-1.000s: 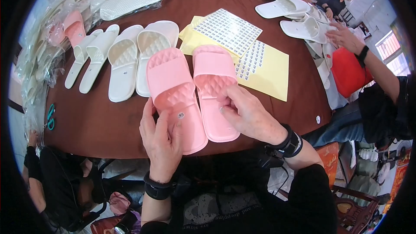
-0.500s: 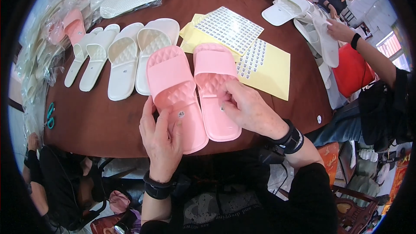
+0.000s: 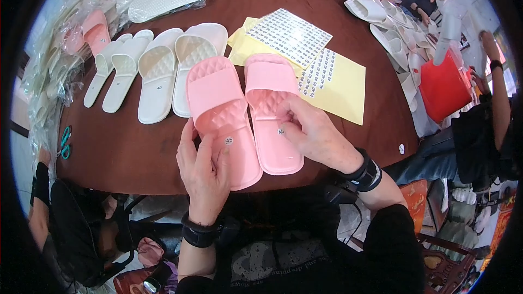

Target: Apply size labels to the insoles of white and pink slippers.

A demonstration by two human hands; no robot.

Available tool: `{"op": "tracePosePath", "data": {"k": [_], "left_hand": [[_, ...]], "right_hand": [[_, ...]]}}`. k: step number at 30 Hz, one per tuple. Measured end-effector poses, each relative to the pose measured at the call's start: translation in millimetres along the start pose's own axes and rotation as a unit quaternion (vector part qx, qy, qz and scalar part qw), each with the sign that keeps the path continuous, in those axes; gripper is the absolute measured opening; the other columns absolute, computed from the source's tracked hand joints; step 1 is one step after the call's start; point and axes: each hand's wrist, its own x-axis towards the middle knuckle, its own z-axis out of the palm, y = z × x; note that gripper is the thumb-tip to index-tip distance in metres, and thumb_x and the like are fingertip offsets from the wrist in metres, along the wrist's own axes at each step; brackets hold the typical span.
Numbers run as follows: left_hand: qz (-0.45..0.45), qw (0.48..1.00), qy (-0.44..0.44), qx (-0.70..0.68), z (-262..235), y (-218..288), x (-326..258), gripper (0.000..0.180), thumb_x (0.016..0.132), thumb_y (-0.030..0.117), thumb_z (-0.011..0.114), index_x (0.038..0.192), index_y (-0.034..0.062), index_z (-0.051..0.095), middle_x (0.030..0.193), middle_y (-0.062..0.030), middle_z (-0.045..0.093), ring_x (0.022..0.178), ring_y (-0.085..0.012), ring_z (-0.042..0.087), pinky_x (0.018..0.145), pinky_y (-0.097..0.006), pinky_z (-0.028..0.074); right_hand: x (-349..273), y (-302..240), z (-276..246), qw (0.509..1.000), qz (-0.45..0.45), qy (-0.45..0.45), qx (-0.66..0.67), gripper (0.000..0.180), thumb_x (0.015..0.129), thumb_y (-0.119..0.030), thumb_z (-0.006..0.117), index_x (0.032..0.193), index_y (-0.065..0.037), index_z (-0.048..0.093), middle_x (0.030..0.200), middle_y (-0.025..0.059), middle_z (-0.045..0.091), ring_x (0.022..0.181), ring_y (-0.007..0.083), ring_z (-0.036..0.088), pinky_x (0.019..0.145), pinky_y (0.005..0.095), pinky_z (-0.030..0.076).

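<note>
Two pink slippers lie side by side in front of me, toes away. At the left slipper's outer edge, my left hand grips it, the thumb and a finger over the insole. A small round sticker shows on that insole. On the right pink slipper, a matching round label sits below the strap. My right hand is closed there, thumb tip at the label's edge and fingers curled beside the strap. Its fingertips are partly hidden.
White slippers stand in a row at left, beside plastic-wrapped slippers. Sticker sheets on yellow backing lie beyond my right hand. Teal scissors rest near the left edge. A co-worker's arm is at right, near a red bag.
The right slipper's label shows more beside my right thumb. My hands have hardly moved. The co-worker at right has drawn an arm back, away from the white slippers.
</note>
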Motion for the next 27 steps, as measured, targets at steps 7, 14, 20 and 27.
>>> {"op": "tracePosePath", "data": {"k": [7, 14, 20, 27], "left_hand": [[-0.002, 1.000, 0.002, 0.003, 1, 0, 0, 0.036, 0.082, 0.007, 0.070, 0.117, -0.0012, 0.063, 0.143, -0.0249, 0.047, 0.120, -0.0409, 0.052, 0.099, -0.047, 0.042], [0.001, 1.000, 0.006, -0.011, 0, -1, 0, 0.036, 0.082, 0.007, 0.069, 0.117, -0.0013, 0.063, 0.143, -0.0251, 0.047, 0.119, -0.0413, 0.052, 0.099, -0.047, 0.043], [-0.005, 1.000, 0.011, -0.013, 1, -1, 0, 0.035, 0.082, 0.007, 0.068, 0.116, -0.0015, 0.064, 0.143, -0.0259, 0.047, 0.120, -0.0418, 0.052, 0.099, -0.047, 0.043], [-0.008, 1.000, 0.000, 0.004, 0, 0, -1, 0.035, 0.084, 0.009, 0.069, 0.117, -0.0008, 0.063, 0.143, -0.0251, 0.047, 0.121, -0.0414, 0.052, 0.100, -0.047, 0.042]], "right_hand": [[-17, -6, -4, 0.999, -0.032, 0.038, 0.012, 0.020, 0.086, 0.002, 0.056, 0.105, -0.004, 0.058, 0.091, 0.0147, 0.064, 0.087, 0.0332, 0.063, 0.078, 0.0423, 0.050], [-40, -12, 9, 0.874, -0.323, 0.033, -0.361, 0.033, 0.077, -0.015, 0.058, 0.105, 0.003, 0.059, 0.105, 0.0161, 0.065, 0.100, 0.0277, 0.057, 0.085, 0.0385, 0.044], [-38, -9, -1, 0.904, -0.289, -0.005, -0.315, 0.028, 0.080, -0.009, 0.060, 0.107, 0.002, 0.058, 0.103, 0.0157, 0.065, 0.100, 0.0285, 0.060, 0.087, 0.0384, 0.045], [-40, -4, -21, 0.984, -0.163, 0.021, -0.063, 0.032, 0.087, 0.012, 0.052, 0.112, -0.005, 0.063, 0.102, 0.0088, 0.066, 0.090, 0.0223, 0.062, 0.081, 0.0312, 0.049]]}}
